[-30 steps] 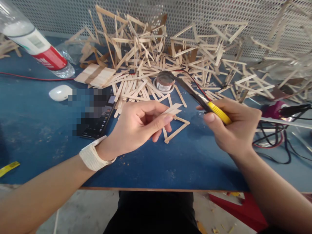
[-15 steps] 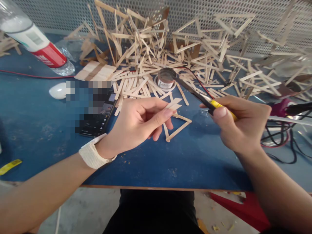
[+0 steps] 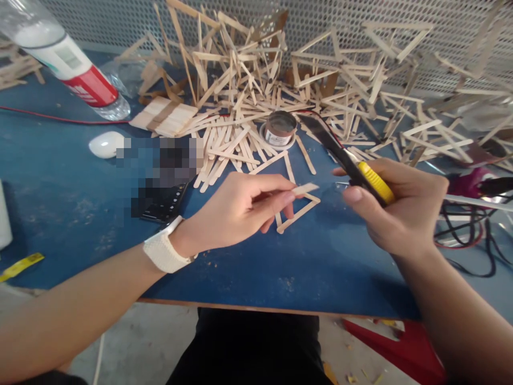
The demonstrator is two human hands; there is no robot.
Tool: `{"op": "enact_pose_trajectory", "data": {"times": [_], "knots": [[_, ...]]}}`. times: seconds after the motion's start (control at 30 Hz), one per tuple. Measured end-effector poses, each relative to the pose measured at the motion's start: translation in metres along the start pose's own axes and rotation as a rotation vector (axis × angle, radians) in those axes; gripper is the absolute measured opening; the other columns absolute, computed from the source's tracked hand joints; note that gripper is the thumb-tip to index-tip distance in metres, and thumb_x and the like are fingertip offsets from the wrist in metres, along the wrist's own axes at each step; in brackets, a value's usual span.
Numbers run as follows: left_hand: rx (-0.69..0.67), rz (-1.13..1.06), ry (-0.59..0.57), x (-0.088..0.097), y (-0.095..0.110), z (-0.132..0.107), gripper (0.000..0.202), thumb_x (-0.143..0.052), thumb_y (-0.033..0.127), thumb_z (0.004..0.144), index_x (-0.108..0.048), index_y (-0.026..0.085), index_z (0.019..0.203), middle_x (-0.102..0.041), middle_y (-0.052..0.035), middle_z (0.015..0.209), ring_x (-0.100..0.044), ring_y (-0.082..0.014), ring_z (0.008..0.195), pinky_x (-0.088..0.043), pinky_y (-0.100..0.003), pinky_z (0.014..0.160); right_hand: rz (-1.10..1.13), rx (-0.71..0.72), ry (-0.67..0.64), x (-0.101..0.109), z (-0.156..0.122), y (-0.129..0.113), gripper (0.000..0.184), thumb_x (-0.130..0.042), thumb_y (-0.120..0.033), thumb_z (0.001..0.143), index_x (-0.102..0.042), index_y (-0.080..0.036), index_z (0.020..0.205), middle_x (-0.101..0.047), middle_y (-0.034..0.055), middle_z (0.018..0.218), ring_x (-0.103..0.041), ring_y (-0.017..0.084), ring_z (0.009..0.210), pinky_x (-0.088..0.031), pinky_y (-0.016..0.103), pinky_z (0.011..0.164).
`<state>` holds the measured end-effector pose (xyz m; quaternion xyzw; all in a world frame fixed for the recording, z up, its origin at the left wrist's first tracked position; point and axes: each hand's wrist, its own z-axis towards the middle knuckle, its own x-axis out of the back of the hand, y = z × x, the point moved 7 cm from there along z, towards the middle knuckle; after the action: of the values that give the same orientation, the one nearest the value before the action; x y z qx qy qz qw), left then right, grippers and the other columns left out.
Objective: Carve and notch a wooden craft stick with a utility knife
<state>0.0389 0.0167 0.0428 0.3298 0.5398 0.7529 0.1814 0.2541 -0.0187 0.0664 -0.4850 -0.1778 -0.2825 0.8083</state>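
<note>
My left hand (image 3: 248, 211), with a pale woven watch strap at the wrist, pinches short wooden craft stick pieces (image 3: 306, 188) between thumb and fingers. Their cut ends slant to a point on the right; how many are stacked cannot be made out. Beneath these fingertips lies a frame of joined craft sticks (image 3: 300, 216) on the blue table, partly hidden by the hand. My right hand (image 3: 401, 206) is wrapped round a utility knife (image 3: 374, 182) with a yellow and black handle. Its dark blade points up and left, apart from the sticks in my left hand.
Behind my hands spreads a heap of loose and joined craft sticks (image 3: 236, 141). A small round tin (image 3: 279, 133) stands at its front. A bottle (image 3: 90, 88), white mouse (image 3: 107, 145) and phone (image 3: 162, 206) are on the left, with black cables (image 3: 460, 232) on the right.
The stick pieces, fanned apart before, are now lined up together and sit slightly lower and to the right. My left hand moved right; the knife blade turned to show broader. The view shifted slightly.
</note>
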Motion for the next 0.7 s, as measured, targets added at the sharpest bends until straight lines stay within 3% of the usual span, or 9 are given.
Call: {"op": "enact_pose_trajectory", "data": {"times": [0.13,0.23,0.47,0.57,0.7], "knots": [[-0.127,0.21,-0.21,-0.016,0.0,0.0,0.026,-0.055,0.026,0.114,-0.075,0.016,0.1,-0.079,-0.0014,0.087,-0.07,-0.0088,0.074,-0.051,-0.022,0.072,0.052,0.005,-0.142,-0.014,0.0,-0.002,0.026,-0.086,-0.051,0.089,-0.079,-0.028,0.1,-0.067,-0.004,0.071,-0.047,0.009,0.051,-0.031,0.029,0.045],[-0.132,0.252,-0.27,-0.021,-0.005,0.0,0.025,-0.054,0.027,0.115,-0.073,0.016,0.103,-0.076,-0.0005,0.085,-0.069,-0.0107,0.075,-0.049,-0.025,0.075,0.114,0.027,-0.277,-0.028,-0.003,-0.004,0.019,-0.084,-0.045,0.092,-0.075,-0.029,0.095,-0.068,-0.0034,0.075,-0.054,0.011,0.058,-0.039,0.029,0.05],[-0.208,0.449,-0.269,-0.026,-0.013,-0.002,0.04,-0.055,0.043,0.114,-0.074,0.018,0.091,-0.074,-0.0017,0.077,-0.064,-0.0146,0.067,-0.037,-0.031,0.063,0.199,0.087,-0.296,-0.048,-0.013,-0.005,0.021,-0.091,-0.035,0.086,-0.075,-0.027,0.098,-0.075,0.0011,0.094,-0.07,0.018,0.083,-0.057,0.032,0.075],[-0.227,0.49,-0.249,-0.026,-0.015,-0.003,0.034,-0.057,0.042,0.114,-0.078,0.018,0.1,-0.079,-0.0035,0.085,-0.068,-0.0162,0.074,-0.038,-0.031,0.066,0.201,0.067,-0.368,-0.054,-0.016,-0.003,0.016,-0.088,-0.03,0.089,-0.076,-0.026,0.098,-0.077,-0.0002,0.09,-0.07,0.015,0.076,-0.055,0.028,0.07],[-0.222,0.419,-0.236,-0.024,-0.014,-0.003,0.037,-0.059,0.042,0.113,-0.075,0.017,0.092,-0.074,-0.0015,0.077,-0.061,-0.0129,0.065,-0.036,-0.03,0.063,0.189,0.013,-0.434,-0.054,-0.015,-0.004,0.008,-0.083,-0.03,0.091,-0.078,-0.025,0.093,-0.076,-0.0015,0.08,-0.065,0.012,0.063,-0.049,0.024,0.056]]}}
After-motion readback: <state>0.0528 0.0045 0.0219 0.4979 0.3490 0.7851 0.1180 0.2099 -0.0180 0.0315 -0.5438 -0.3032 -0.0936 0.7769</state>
